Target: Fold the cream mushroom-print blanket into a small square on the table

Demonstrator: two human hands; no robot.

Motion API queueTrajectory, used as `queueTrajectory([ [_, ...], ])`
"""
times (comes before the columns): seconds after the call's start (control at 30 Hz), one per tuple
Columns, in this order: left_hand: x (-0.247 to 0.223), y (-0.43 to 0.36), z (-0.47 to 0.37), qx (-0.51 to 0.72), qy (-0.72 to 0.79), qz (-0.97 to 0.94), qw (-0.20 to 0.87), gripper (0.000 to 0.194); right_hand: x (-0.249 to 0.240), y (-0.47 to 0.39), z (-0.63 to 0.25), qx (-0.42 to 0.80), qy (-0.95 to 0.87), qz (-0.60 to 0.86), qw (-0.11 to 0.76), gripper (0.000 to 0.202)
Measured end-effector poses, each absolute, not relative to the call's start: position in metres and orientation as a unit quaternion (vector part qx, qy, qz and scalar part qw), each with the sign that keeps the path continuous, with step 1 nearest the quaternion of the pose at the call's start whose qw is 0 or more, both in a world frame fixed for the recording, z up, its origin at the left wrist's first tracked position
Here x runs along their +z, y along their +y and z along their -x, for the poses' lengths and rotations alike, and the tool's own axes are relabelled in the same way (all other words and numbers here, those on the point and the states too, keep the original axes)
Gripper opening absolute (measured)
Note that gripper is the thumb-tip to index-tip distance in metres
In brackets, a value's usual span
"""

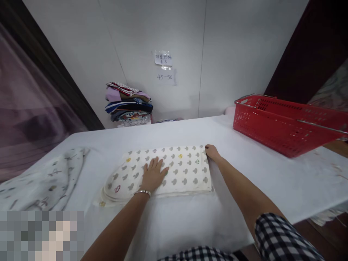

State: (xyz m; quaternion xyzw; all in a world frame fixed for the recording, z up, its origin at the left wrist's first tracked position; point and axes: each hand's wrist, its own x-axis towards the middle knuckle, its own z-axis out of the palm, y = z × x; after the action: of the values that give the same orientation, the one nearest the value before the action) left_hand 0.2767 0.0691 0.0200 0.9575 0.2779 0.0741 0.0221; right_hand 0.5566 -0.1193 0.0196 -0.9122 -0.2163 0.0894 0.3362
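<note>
A folded white cloth (187, 174) printed with grey, yellow, red and green mushroom shapes lies in several layers on the table. My left hand (154, 174) rests flat on its middle, fingers spread, with a bracelet at the wrist. At the cloth's far right corner, my right hand (212, 152) is closed, its fingers pinching the edge there. The cloth's left end is rounded, and lower layers show beneath it.
White sheeting covers the table (185, 132). On the left lies a loose patterned cloth (54, 177). A stack of folded fabrics (129, 103) stands by the wall, below taped paper notes (164, 67). A red plastic basket (272, 127) sits at the right.
</note>
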Motion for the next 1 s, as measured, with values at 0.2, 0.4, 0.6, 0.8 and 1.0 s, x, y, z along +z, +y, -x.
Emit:
queueTrajectory([
  [0.2, 0.019, 0.068, -0.276, 0.093, 0.277, -0.956, 0.023, 0.060, 0.027, -0.117, -0.555, 0.110, -0.188, 0.905, 0.364, 0.023],
  [0.4, 0.016, 0.072, -0.277, 0.088, 0.275, -0.954, 0.082, 0.061, 0.036, -0.137, -0.535, 0.239, -0.187, 0.863, 0.404, 0.017],
  [0.6, 0.037, 0.092, -0.271, 0.094, 0.299, -0.931, 0.189, 0.053, 0.035, -0.175, -0.509, 0.292, -0.199, 0.829, 0.433, 0.021],
  [0.8, 0.053, 0.146, -0.231, 0.102, 0.414, -0.901, 0.086, 0.047, 0.038, -0.181, -0.497, 0.336, -0.204, 0.811, 0.433, 0.020],
  [1.0, 0.053, 0.176, -0.195, 0.061, 0.484, -0.871, 0.059, 0.057, 0.049, -0.184, -0.480, 0.369, -0.206, 0.812, 0.401, 0.015],
])
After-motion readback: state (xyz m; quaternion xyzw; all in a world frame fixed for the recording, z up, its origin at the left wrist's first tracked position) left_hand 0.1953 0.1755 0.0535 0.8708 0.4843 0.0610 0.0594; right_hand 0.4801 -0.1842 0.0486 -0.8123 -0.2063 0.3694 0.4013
